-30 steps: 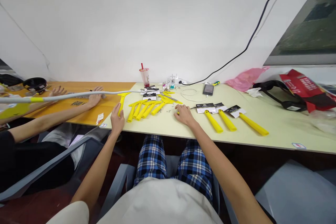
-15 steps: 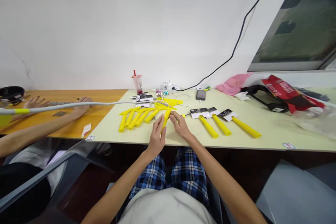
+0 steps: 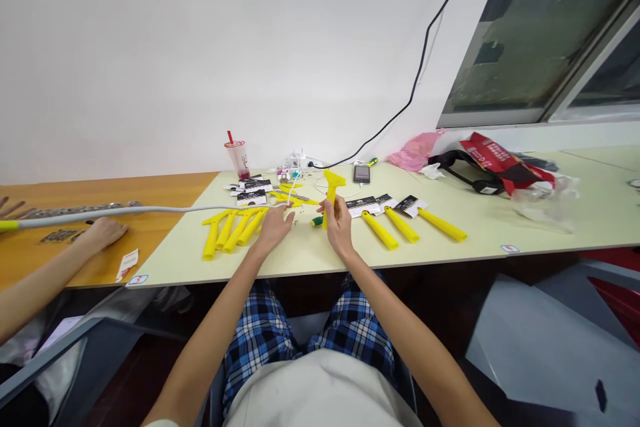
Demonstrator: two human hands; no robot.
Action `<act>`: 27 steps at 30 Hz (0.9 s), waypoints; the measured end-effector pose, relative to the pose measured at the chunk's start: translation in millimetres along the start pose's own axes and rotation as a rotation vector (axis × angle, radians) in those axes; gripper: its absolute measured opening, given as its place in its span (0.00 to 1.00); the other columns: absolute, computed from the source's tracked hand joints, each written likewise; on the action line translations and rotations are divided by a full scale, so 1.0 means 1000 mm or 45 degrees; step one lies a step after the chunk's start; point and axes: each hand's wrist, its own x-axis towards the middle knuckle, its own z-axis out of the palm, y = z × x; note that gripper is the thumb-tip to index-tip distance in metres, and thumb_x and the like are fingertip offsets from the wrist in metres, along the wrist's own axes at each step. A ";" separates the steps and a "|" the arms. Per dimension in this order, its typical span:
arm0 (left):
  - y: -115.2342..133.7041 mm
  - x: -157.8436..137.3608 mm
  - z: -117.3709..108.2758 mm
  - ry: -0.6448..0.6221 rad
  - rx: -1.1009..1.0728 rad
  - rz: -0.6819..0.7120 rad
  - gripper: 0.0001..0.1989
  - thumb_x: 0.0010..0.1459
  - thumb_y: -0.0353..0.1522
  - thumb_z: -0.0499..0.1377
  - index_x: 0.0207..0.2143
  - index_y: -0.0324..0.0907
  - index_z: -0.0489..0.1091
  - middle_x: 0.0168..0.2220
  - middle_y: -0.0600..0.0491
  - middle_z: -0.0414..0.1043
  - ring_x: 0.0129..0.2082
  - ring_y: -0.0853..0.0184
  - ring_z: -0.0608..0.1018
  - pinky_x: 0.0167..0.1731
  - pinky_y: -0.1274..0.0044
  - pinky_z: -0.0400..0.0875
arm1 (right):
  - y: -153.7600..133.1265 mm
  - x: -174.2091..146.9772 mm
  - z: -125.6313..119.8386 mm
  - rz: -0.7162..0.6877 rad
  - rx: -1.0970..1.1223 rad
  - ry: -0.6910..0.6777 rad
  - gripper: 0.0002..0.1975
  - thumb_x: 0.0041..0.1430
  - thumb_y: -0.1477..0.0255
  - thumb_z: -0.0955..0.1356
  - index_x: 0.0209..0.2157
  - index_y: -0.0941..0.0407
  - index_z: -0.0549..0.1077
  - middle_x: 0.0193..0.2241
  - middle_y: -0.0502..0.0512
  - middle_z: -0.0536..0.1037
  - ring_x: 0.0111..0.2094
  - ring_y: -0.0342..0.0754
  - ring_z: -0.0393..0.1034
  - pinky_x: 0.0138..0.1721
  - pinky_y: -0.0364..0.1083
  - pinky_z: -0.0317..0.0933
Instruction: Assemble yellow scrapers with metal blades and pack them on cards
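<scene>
My right hand (image 3: pixel 340 230) is closed round the handle of a yellow T-shaped scraper (image 3: pixel 331 195), held upright with its head on top. My left hand (image 3: pixel 274 228) reaches over the table, thumb apart from the fingers, beside loose yellow pieces (image 3: pixel 295 199). Its fingertips are partly hidden, and I cannot tell whether they touch these. Left of it lie several more yellow T-shaped scrapers (image 3: pixel 233 232) in a row. To the right are three yellow handles (image 3: pixel 380 231) with black-and-white cards (image 3: pixel 363 205) over their heads. A green-handled tool (image 3: pixel 317 221) lies between my hands.
A drink cup (image 3: pixel 239 159), black-and-white cards (image 3: pixel 251 197), a power strip (image 3: pixel 296 161) and a phone-like device (image 3: pixel 361 173) stand along the back. A grey cable (image 3: pixel 165 209) crosses the left side. A co-worker's hand (image 3: pixel 106 231) rests on the orange table. Headphones (image 3: pixel 467 170) lie right.
My left hand has let go of the scraper and moved left toward the yellow pieces. My right hand now holds the scraper alone, upright. The view has turned somewhat to the right.
</scene>
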 end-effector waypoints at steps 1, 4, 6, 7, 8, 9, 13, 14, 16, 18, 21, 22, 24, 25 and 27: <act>-0.005 0.009 0.002 -0.014 0.048 -0.011 0.18 0.71 0.33 0.59 0.60 0.41 0.77 0.58 0.39 0.80 0.60 0.48 0.80 0.65 0.55 0.73 | -0.001 -0.001 0.001 -0.006 -0.032 -0.011 0.20 0.77 0.48 0.62 0.49 0.51 0.70 0.41 0.56 0.81 0.41 0.53 0.79 0.47 0.51 0.71; -0.014 0.035 0.008 -0.046 0.138 -0.015 0.20 0.68 0.32 0.60 0.60 0.39 0.77 0.59 0.37 0.78 0.64 0.45 0.77 0.68 0.53 0.67 | -0.003 -0.004 0.003 -0.011 -0.087 -0.059 0.19 0.78 0.50 0.61 0.48 0.51 0.71 0.39 0.54 0.79 0.38 0.51 0.75 0.43 0.49 0.70; -0.016 0.053 0.012 -0.097 0.190 -0.003 0.21 0.68 0.31 0.59 0.61 0.39 0.77 0.59 0.37 0.79 0.64 0.46 0.76 0.69 0.54 0.67 | -0.003 -0.004 0.004 0.004 -0.078 -0.082 0.19 0.78 0.51 0.60 0.46 0.51 0.70 0.35 0.52 0.76 0.34 0.49 0.72 0.39 0.48 0.68; -0.017 0.062 0.014 -0.128 0.210 0.010 0.21 0.68 0.31 0.58 0.61 0.39 0.77 0.60 0.37 0.79 0.64 0.46 0.76 0.69 0.55 0.66 | -0.002 -0.004 0.004 0.015 -0.059 -0.083 0.19 0.79 0.51 0.60 0.46 0.51 0.70 0.34 0.51 0.75 0.32 0.49 0.70 0.38 0.48 0.67; -0.017 0.071 0.016 -0.163 0.228 0.028 0.22 0.69 0.30 0.57 0.62 0.38 0.77 0.60 0.37 0.79 0.64 0.46 0.76 0.69 0.56 0.66 | 0.000 -0.004 0.005 0.031 -0.033 -0.078 0.19 0.79 0.51 0.60 0.47 0.51 0.70 0.34 0.51 0.74 0.30 0.48 0.69 0.36 0.48 0.66; -0.017 0.079 0.019 -0.204 0.243 0.048 0.22 0.69 0.30 0.56 0.62 0.39 0.78 0.60 0.37 0.79 0.64 0.47 0.77 0.68 0.58 0.67 | 0.002 -0.004 0.005 0.055 -0.007 -0.072 0.19 0.79 0.51 0.60 0.49 0.51 0.69 0.35 0.51 0.74 0.30 0.47 0.69 0.35 0.47 0.66; -0.017 0.101 0.029 -0.361 0.309 0.087 0.23 0.65 0.27 0.56 0.58 0.43 0.82 0.55 0.41 0.84 0.58 0.50 0.81 0.64 0.62 0.71 | 0.013 -0.003 0.006 0.170 0.035 -0.064 0.22 0.77 0.51 0.62 0.60 0.52 0.65 0.40 0.53 0.77 0.29 0.46 0.70 0.31 0.46 0.66; -0.017 0.103 0.031 -0.387 0.325 0.085 0.23 0.64 0.27 0.56 0.57 0.44 0.83 0.53 0.42 0.85 0.57 0.50 0.82 0.63 0.62 0.73 | 0.015 -0.003 0.007 0.190 0.033 -0.065 0.23 0.77 0.51 0.62 0.60 0.52 0.65 0.40 0.53 0.77 0.28 0.46 0.70 0.31 0.46 0.66; -0.018 0.104 0.034 -0.416 0.346 0.077 0.23 0.64 0.28 0.56 0.55 0.45 0.84 0.50 0.42 0.85 0.55 0.49 0.83 0.61 0.61 0.74 | 0.018 -0.002 0.008 0.213 0.037 -0.068 0.22 0.76 0.51 0.62 0.59 0.51 0.65 0.40 0.53 0.78 0.27 0.46 0.71 0.30 0.46 0.66; -0.021 0.102 0.036 -0.428 0.351 0.070 0.21 0.65 0.30 0.57 0.55 0.44 0.85 0.49 0.40 0.85 0.54 0.48 0.83 0.60 0.60 0.75 | 0.019 -0.001 0.009 0.216 0.043 -0.075 0.21 0.76 0.51 0.62 0.58 0.51 0.65 0.40 0.53 0.78 0.28 0.46 0.72 0.30 0.46 0.66; -0.024 0.096 0.035 -0.430 0.334 0.062 0.19 0.67 0.33 0.58 0.53 0.44 0.86 0.49 0.40 0.85 0.56 0.46 0.82 0.60 0.60 0.74 | 0.017 -0.001 0.011 0.190 0.037 -0.093 0.19 0.77 0.52 0.62 0.57 0.50 0.66 0.41 0.53 0.79 0.29 0.47 0.73 0.31 0.46 0.66; -0.026 0.094 0.034 -0.429 0.322 0.059 0.18 0.68 0.34 0.58 0.52 0.45 0.86 0.49 0.40 0.85 0.57 0.46 0.81 0.61 0.60 0.73 | 0.016 -0.001 0.012 0.185 0.031 -0.100 0.19 0.77 0.52 0.62 0.57 0.50 0.66 0.41 0.54 0.79 0.29 0.47 0.72 0.31 0.46 0.67; -0.029 0.092 0.033 -0.424 0.292 0.054 0.17 0.70 0.36 0.59 0.53 0.45 0.85 0.52 0.41 0.84 0.59 0.47 0.80 0.63 0.60 0.72 | 0.014 -0.002 0.012 0.190 0.022 -0.109 0.18 0.77 0.52 0.62 0.56 0.50 0.66 0.41 0.54 0.79 0.29 0.47 0.72 0.31 0.47 0.67; -0.030 0.092 0.032 -0.421 0.275 0.051 0.18 0.70 0.37 0.59 0.54 0.45 0.85 0.53 0.40 0.84 0.60 0.47 0.80 0.64 0.60 0.71 | 0.013 -0.002 0.012 0.197 0.021 -0.109 0.19 0.77 0.52 0.62 0.56 0.50 0.66 0.41 0.54 0.79 0.29 0.47 0.73 0.31 0.47 0.66; -0.034 0.096 0.029 -0.425 0.231 0.050 0.19 0.69 0.39 0.61 0.56 0.43 0.84 0.58 0.39 0.82 0.61 0.46 0.79 0.66 0.59 0.70 | 0.013 -0.003 0.011 0.211 0.030 -0.103 0.19 0.77 0.51 0.63 0.55 0.50 0.67 0.41 0.54 0.79 0.29 0.47 0.73 0.31 0.46 0.66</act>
